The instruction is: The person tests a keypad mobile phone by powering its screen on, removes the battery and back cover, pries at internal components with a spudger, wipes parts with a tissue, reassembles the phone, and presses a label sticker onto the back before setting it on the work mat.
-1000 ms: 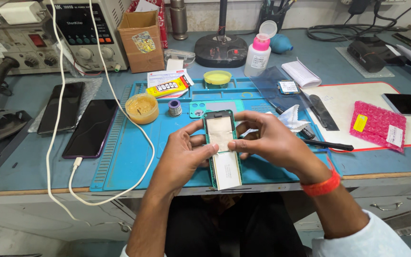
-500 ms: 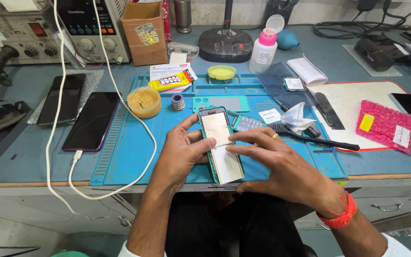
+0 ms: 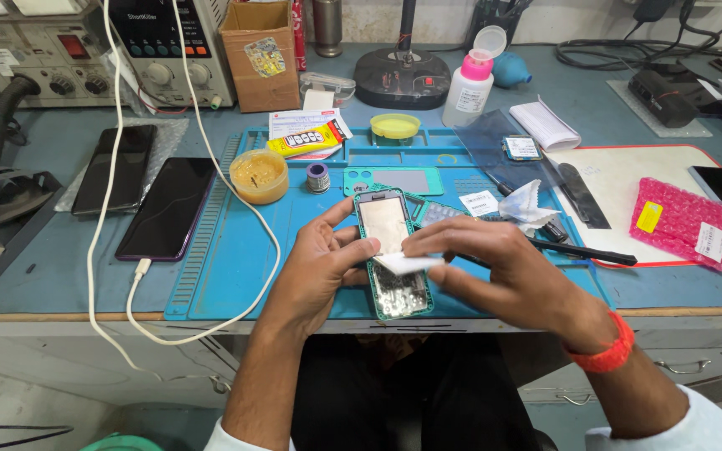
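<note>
Teal opened phone (image 3: 392, 255) — left hand (image 3: 315, 267) steadies, right hand (image 3: 495, 267) peels (white film (image 3: 407, 264)).

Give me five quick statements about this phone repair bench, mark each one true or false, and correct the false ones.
1. The left hand steadies the opened green phone from its side. True.
2. The right hand pinches a small white wipe over the phone. True.
3. The two dark phones lie to the right of the blue mat. False: they lie to its left.
4. The white bottle with the pink cap has tipped over. False: it stands upright, cap flipped open.
5. The pink bubble-wrap pouch rests on the white pad. True.
</note>
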`<state>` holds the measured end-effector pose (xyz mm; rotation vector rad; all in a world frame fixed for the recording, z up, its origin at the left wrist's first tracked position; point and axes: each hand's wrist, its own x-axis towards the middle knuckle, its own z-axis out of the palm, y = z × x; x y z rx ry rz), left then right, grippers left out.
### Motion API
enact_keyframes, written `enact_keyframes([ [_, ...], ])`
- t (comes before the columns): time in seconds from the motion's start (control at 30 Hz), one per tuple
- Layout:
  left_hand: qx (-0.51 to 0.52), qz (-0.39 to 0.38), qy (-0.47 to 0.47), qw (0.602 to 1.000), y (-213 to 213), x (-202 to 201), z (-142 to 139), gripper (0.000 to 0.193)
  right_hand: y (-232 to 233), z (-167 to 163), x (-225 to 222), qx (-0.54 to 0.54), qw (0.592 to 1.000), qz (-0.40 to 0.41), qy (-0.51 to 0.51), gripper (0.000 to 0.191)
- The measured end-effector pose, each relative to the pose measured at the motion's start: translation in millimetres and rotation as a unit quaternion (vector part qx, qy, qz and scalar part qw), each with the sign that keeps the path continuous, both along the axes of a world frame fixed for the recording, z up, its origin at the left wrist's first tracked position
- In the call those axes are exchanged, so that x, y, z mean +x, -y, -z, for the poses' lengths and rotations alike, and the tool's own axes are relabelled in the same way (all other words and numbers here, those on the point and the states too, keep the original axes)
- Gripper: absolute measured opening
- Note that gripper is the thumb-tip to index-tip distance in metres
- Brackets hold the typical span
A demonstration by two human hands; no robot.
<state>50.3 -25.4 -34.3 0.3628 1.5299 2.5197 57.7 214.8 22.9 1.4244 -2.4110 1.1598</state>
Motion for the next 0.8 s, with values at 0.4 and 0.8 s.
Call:
enact_keyframes([
  [0.4, 0.007, 0.055, 0.015, 0.998, 3, 2, -1, 0.091, 11, 18, -28, -0.099, 0.968, 0.114, 0.202, 0.031],
  [0.8, 0.006, 0.060, 0.002, 0.998, 2, 6, -4, 0.086, 16, 19, -25, -0.105, 0.964, 0.135, 0.206, 0.027],
])
